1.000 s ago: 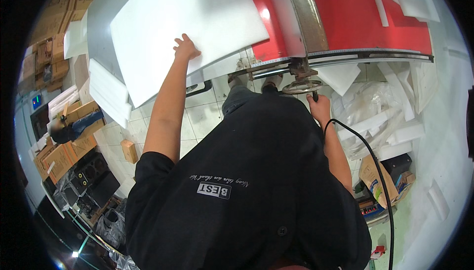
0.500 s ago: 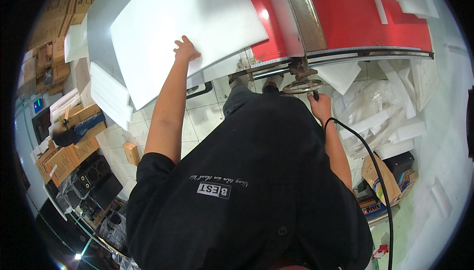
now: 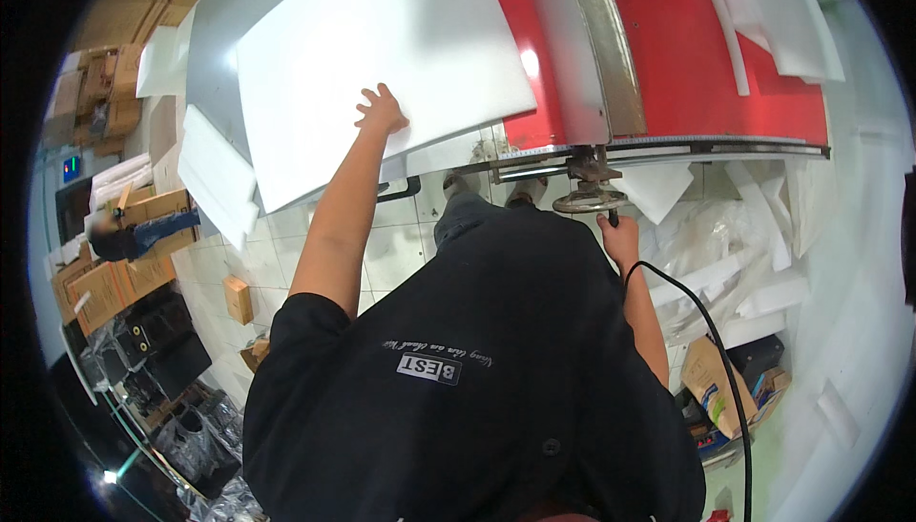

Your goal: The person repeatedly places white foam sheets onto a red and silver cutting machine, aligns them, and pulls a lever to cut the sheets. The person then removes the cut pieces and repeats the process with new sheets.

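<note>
My left hand [image 3: 384,110] is spread near the close edge of a large white foam sheet [image 3: 334,73]. Its fingers are apart and hold nothing. The sheet lies on a grey surface [image 3: 215,73] and reaches onto the red bed of a machine [image 3: 525,128]. My right hand [image 3: 620,238] is closed round the dark handle [image 3: 614,219] of a metal handwheel [image 3: 584,205]. That wheel sits at the near end of a long metal beam [image 3: 611,45] crossing the red bed. The sheet's far side runs out of the picture.
More white foam [image 3: 778,21] lies on the red bed's right part. Foam offcuts and clear plastic [image 3: 701,245] are heaped at right. A black cable [image 3: 711,322] hangs by my right arm. At left are a foam slab [image 3: 218,178], cartons [image 3: 129,283] and a person [image 3: 119,240].
My view has shifted, so the machine and sheet appear lower and slightly to the right. My left hand stays over the sheet's near edge; my right hand keeps its grip on the wheel handle.
</note>
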{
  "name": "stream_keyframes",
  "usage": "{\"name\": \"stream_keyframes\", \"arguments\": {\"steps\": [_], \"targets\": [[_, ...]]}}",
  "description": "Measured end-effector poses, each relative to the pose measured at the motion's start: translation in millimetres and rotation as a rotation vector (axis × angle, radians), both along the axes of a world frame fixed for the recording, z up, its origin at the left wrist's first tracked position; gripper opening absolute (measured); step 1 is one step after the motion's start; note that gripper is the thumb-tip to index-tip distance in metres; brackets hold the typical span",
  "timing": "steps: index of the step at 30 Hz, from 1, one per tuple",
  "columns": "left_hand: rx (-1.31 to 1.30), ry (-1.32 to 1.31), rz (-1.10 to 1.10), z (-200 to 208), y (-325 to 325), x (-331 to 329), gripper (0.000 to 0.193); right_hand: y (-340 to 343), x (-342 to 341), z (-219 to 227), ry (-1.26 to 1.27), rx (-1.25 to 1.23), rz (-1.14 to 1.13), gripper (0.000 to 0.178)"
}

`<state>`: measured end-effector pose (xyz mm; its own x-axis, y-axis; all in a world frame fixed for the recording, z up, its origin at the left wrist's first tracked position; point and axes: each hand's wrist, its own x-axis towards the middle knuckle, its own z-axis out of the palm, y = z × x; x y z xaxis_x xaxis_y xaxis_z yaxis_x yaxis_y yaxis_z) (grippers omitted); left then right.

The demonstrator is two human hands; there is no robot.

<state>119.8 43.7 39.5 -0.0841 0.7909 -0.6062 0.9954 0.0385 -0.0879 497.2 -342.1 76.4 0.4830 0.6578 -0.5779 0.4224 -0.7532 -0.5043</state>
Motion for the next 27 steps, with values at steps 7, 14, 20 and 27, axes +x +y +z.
{"name": "stream_keyframes", "arguments": {"steps": [7, 14, 20, 27], "targets": [[-0.038, -0.103, -0.080, -3.1, -7.3, 3.5, 0.113, -1.9, 0.5, -8.0, -0.041, 0.014, 0.002, 0.048], [-0.041, -0.184, -0.273, 2.1, -11.9, 20.9, 0.113, -7.7, 3.1, -17.8, -0.032, 0.023, -0.016, 0.045], [-0.043, -0.236, -0.317, 5.3, -5.4, 22.0, 0.108, -2.8, -0.5, -12.0, -0.033, 0.020, -0.020, 0.044], [-0.009, -0.240, -0.311, 9.3, -8.1, 25.5, 0.105, -11.3, 2.5, -23.2, -0.083, 0.045, -0.001, 0.047]]}}
